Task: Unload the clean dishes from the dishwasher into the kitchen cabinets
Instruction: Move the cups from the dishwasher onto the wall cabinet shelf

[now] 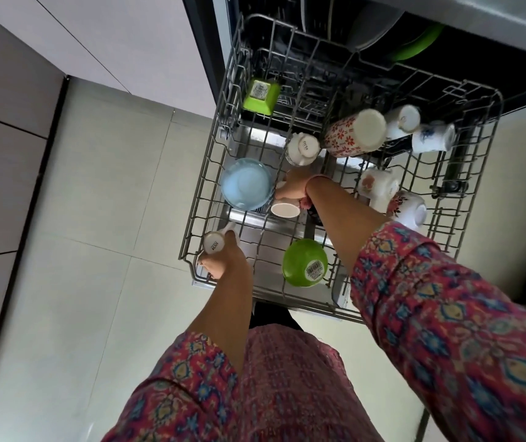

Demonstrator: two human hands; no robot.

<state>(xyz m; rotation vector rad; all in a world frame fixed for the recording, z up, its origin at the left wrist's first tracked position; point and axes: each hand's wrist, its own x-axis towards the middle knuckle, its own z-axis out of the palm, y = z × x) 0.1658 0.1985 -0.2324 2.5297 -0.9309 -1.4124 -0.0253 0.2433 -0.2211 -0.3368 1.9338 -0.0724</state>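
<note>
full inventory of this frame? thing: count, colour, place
rack: 1, grey wire, pulled out of the dishwasher
white cups: 3, rack centre and front left
patterned mugs: 5, white with red or blue print, rack right
blue bowl: 1, rack left
green round bowl: 1, rack front
green square bowl: 1, rack back left
left hand: grips white cup, front left
right hand: grips white cup, centre

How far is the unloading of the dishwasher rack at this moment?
Early stage. The rack is pulled out with some bare slots. In hand: the left hand grips a white cup; the right hand grips another small cup. Left: blue bowl, green bowl, square green bowl, several mugs.
</note>
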